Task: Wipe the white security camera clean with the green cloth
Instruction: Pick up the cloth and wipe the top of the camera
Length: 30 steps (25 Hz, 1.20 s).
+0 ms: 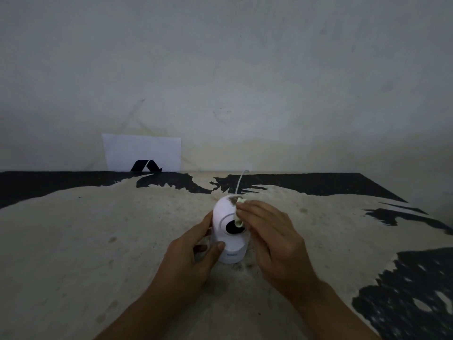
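Your left hand (196, 251) grips the camera (229, 229); your right hand's (272, 236) fingers (252, 212) pinch the mostly hidden cloth (239, 218) against it.

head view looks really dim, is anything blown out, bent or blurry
Head view: dim and murky overall, corners darker; only the camera and the white paper at the wall read bright, neither glaring. Wide-angle bend curves the table back edge. The right hand with the cloth is slightly soft; the left hand throws only a faint shadow.
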{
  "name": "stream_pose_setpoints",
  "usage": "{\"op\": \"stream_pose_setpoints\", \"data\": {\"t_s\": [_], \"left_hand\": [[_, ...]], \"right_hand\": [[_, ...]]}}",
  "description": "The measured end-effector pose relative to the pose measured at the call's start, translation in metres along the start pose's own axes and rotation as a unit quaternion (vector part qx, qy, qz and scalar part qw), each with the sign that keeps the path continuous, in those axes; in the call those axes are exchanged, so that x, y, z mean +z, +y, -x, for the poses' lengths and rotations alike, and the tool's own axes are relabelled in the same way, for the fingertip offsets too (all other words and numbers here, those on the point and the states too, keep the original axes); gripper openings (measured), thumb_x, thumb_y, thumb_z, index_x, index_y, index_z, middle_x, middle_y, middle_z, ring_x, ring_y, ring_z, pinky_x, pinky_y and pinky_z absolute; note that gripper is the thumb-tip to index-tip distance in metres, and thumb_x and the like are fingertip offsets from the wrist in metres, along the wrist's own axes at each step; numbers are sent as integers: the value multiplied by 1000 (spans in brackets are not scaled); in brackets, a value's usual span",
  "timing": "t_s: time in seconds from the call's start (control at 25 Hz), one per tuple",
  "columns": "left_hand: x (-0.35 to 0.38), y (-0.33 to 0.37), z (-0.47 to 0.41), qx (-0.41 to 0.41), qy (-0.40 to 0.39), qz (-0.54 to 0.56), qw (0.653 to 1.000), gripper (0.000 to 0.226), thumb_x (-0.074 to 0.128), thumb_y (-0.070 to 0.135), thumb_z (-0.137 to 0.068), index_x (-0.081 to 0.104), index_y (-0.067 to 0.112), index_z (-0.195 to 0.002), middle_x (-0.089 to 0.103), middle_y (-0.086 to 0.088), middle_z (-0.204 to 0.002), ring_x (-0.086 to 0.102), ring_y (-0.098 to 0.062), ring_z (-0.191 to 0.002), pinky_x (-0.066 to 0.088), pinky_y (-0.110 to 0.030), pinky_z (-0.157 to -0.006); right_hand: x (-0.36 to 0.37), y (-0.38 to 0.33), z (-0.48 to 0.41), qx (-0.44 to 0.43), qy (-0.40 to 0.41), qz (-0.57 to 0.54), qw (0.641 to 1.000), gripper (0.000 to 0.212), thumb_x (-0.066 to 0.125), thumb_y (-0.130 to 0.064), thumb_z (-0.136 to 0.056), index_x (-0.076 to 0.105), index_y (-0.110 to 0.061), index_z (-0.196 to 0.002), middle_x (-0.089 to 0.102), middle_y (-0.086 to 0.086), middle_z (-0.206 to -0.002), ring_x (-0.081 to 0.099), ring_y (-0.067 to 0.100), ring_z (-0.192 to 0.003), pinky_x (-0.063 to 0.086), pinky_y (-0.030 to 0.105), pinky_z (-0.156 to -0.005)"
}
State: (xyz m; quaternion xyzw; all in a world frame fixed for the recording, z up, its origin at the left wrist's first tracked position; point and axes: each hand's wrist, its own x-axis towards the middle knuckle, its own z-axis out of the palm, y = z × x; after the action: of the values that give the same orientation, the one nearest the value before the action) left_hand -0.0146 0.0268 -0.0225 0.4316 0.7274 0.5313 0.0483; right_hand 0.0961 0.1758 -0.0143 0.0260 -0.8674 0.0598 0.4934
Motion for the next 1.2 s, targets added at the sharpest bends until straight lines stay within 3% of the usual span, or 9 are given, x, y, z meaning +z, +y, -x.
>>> {"op": "stream_pose_setpoints", "data": {"t_s": [0.12, 0.2, 0.28, 0.4, 0.52, 0.68, 0.84, 1.0, 1.2], "left_hand": [[-1, 0, 1, 8, -3, 6, 1000, 62, 59, 33, -83, 29, 37, -137, 49, 10, -137, 48, -1, -111, 40, -7, -84], [-1, 1, 1, 0, -2, 1, 1000, 61, 59, 33, -83, 25, 40, -133, 49, 8, -138, 51, -5, -111, 42, -15, -88], [-1, 0, 1, 0, -2, -3, 1000, 59, 59, 33, -83, 24, 43, -130, 49, 7, -138, 51, -5, -110, 42, -12, -87], [0, -2, 1, 16, -4, -1, 1000, 58, 58, 34, -83, 25, 44, -129, 49, 10, -137, 47, 1, -110, 39, -3, -81], [-1, -2, 0, 19, 1, -5, 1000, 58, 58, 33, -83, 24, 45, -128, 48, 9, -138, 46, 0, -110, 39, -9, -86], [0, -1, 0, 23, -2, -7, 1000, 58, 57, 36, -82, 24, 44, -129, 49, 8, -138, 47, -1, -110, 43, -18, -91], [-1, 0, 1, 24, -5, 5, 1000, 61, 53, 46, -76, 26, 44, -130, 50, 11, -135, 51, -3, -111, 48, -22, -93], [0, -1, 0, 32, 1, -7, 999, 59, 56, 38, -81, 26, 44, -131, 47, 18, -131, 46, 5, -108, 39, -1, -80], [1, -1, 0, 29, 0, -6, 1000, 58, 57, 37, -82, 25, 43, -130, 44, 21, -129, 46, 3, -110, 38, 0, -77]], "right_hand": [[1, 2, -4, 70, 44, -45, 996, 32, 48, -17, -94, 60, -4, -120, 60, 2, -120, 57, 15, -117, 49, 39, -97], [1, 0, -1, 35, 43, -34, 998, 33, 44, -21, -97, 59, -2, -119, 62, 7, -120, 57, 17, -116, 48, 39, -98], [1, -1, 0, 8, 26, -30, 999, 36, 41, -23, -99, 60, 1, -118, 65, 13, -119, 58, 20, -116, 47, 37, -100], [1, 2, -6, 112, 43, -80, 990, 27, 47, -14, -97, 62, -3, -116, 67, 5, -114, 60, 9, -110, 50, 26, -96], [-4, 3, -7, 181, 63, -100, 976, 25, 50, -6, -93, 65, -6, -114, 70, 2, -108, 62, 1, -102, 50, 13, -87], [-3, -4, -11, 173, 61, -130, 974, 24, 50, -9, -95, 64, -8, -115, 66, -6, -110, 60, -4, -106, 46, 10, -89], [2, -7, -13, 264, 54, -175, 947, 24, 48, -11, -97, 63, -22, -112, 66, -17, -105, 61, -6, -100, 48, 9, -83], [-5, -9, -13, 207, 66, -151, 965, 23, 48, -12, -97, 65, -10, -113, 68, -8, -108, 62, -1, -103, 48, 10, -88], [2, -11, -9, 260, 59, -161, 950, 25, 47, -11, -97, 64, -16, -115, 68, -9, -108, 60, -5, -104, 48, 10, -87]]}}
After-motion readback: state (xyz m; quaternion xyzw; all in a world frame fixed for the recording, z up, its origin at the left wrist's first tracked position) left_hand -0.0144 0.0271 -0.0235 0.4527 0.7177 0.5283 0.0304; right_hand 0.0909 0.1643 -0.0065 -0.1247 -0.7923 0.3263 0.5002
